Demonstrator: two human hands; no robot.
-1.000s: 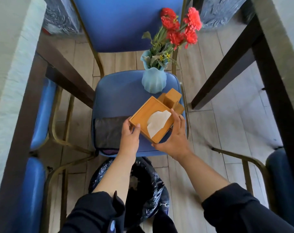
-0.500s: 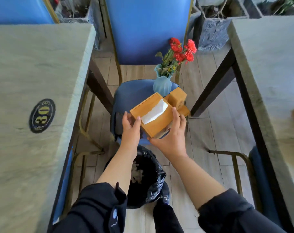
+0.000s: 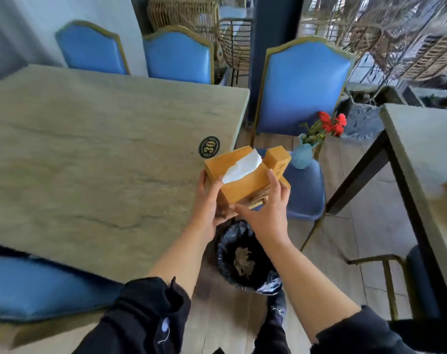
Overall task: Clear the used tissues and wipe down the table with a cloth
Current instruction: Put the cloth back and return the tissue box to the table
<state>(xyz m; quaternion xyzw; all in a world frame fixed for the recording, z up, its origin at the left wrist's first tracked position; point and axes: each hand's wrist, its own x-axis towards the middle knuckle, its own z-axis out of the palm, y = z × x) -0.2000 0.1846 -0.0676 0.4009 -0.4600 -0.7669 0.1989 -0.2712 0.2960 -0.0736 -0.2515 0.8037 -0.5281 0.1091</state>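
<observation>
A wooden tissue box (image 3: 245, 181) with a white tissue (image 3: 243, 167) sticking out of its slot is held in the air between both hands, just off the right edge of the stone-topped table (image 3: 95, 159). My left hand (image 3: 209, 203) grips its left end. My right hand (image 3: 267, 208) grips its right side from below, fingers curled up the box. A smaller wooden block is attached at the box's far end. A black-bagged bin (image 3: 243, 259) with crumpled used tissue inside stands on the floor under my hands.
A blue vase of red flowers (image 3: 304, 154) stands on the seat of a blue chair (image 3: 304, 190) to the right. The table bears a round "30" badge (image 3: 209, 146). More blue chairs ring it. A second table (image 3: 421, 154) is at right.
Both hands have lifted the tissue box off the blue chair seat and carried it left and up, toward the table's edge. My view has swung up and left over the tabletop.
</observation>
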